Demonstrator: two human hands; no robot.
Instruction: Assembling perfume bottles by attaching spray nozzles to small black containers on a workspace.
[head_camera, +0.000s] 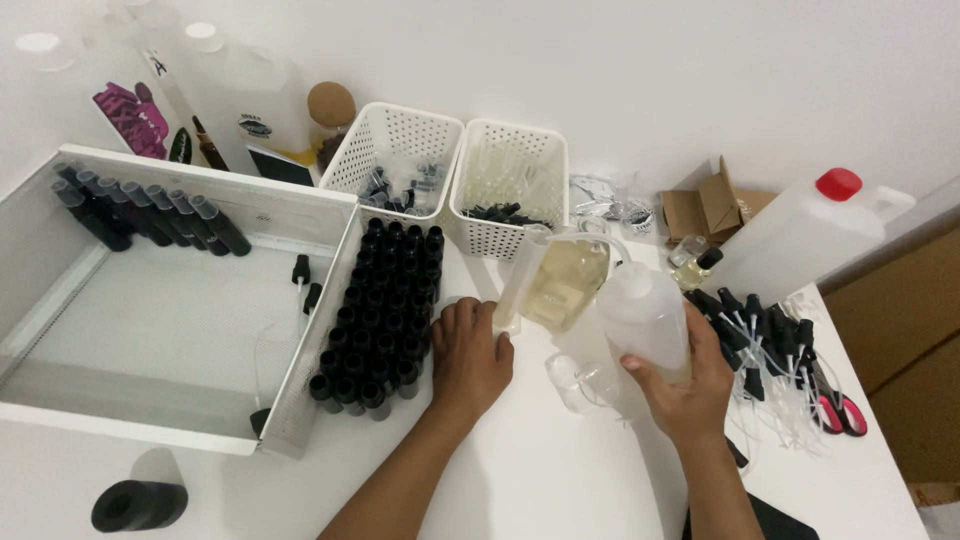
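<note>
while my right hand (690, 385) grips the squeeze bottle (645, 318) tilted so its spout reaches the measuring cylinder (520, 280), my left hand (468, 355) curls round the cylinder's base beside the black bottles (385, 305), steadying it upright.

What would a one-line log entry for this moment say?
left hand: steadies measuring cylinder | right hand: grips squeeze bottle | beside: small black bottles | surface: white table

Bright, even overhead light, soft shadows, washed-out whites, sharp centre, slight wide-angle bending at edges.
</note>
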